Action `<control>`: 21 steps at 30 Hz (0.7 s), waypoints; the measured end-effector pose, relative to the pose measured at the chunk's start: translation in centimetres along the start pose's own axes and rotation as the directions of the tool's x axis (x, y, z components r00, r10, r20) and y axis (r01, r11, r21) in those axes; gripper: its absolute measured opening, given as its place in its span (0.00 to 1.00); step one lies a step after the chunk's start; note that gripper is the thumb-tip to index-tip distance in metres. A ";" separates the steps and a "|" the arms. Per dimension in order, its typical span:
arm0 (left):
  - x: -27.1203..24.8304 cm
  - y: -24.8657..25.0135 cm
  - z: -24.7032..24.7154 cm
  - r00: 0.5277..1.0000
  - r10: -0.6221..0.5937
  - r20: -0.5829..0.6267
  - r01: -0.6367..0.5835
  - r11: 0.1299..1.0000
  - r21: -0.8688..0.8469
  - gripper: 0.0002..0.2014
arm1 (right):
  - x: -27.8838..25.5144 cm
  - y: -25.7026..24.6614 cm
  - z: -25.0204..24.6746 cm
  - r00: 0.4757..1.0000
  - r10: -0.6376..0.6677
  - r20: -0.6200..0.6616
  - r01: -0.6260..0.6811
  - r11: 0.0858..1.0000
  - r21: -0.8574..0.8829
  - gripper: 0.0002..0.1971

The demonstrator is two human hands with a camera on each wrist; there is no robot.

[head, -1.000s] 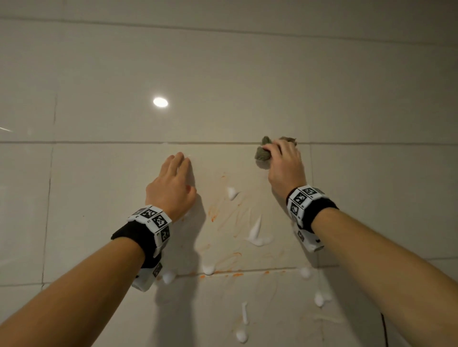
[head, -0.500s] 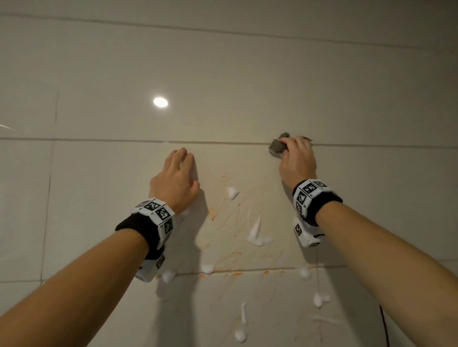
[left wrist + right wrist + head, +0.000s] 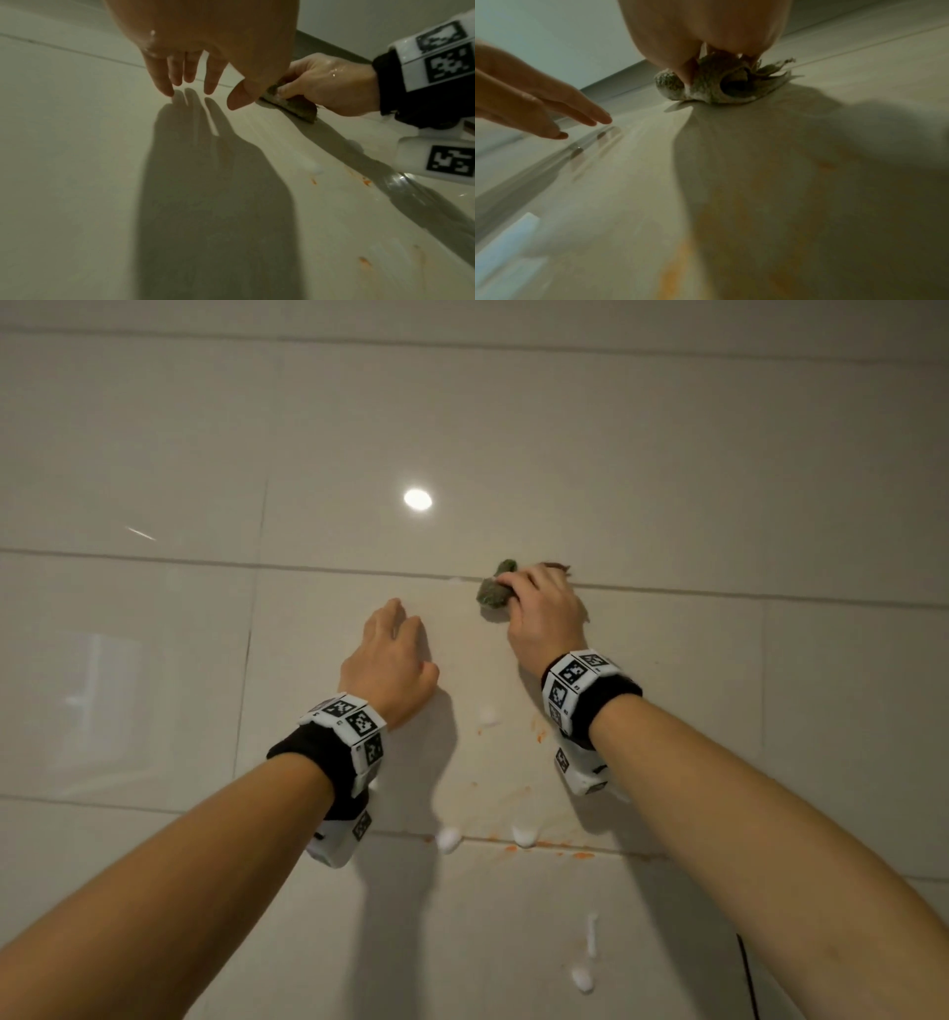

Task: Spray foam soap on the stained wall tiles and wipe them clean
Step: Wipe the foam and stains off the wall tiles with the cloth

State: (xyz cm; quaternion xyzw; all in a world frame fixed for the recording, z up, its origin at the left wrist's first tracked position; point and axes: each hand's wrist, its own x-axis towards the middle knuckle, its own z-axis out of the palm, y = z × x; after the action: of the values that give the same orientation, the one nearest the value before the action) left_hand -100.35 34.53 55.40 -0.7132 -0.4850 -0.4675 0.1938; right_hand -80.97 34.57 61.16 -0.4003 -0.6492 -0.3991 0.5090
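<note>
Since a moment ago the long streak of foam in the middle of the stained tile and much of the orange smear around it have gone, and my right hand (image 3: 544, 613) has swung back left along the upper grout line (image 3: 719, 594) with the rag.

That right hand is curled round a bunched grey-green rag (image 3: 494, 594), fingers and thumb clenched on the wad and pressing it flat-bottomed against the wall; the right wrist view shows its frayed edge splayed out on the tile. I hold it bunched, I judge, so the pressure lands on a small patch and scrubs rather than slides.

To the left of it, my left hand (image 3: 390, 660) is spread, fingers straight and close together, holding nothing. The left wrist view shows the fingertips (image 3: 168, 91) at or just off the glossy surface, right over their own shadow; whether they truly touch I cannot tell. It is there to steady me, I think.

Further out, the stained wall tile (image 3: 482, 778) still carries foam blobs (image 3: 448, 839) and orange stains (image 3: 539, 736), thickest along the lower grout line (image 3: 575, 852). More foam (image 3: 583, 978) sits on the tile below. So the wiping is partly done, with the lower part left.
</note>
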 end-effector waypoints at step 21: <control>-2.2 -4.3 1.0 0.981 0.007 0.193 -0.015 0.999 0.040 0.42 | 0.2 -0.8 0.7 0.979 0.063 0.193 -0.042 0.993 -0.107 0.33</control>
State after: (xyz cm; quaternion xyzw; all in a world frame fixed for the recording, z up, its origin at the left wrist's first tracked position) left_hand -103.78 36.06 52.26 -0.7536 -0.5069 -0.3853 0.1632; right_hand -81.98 34.91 61.14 -0.4802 -0.6639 -0.3770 0.4318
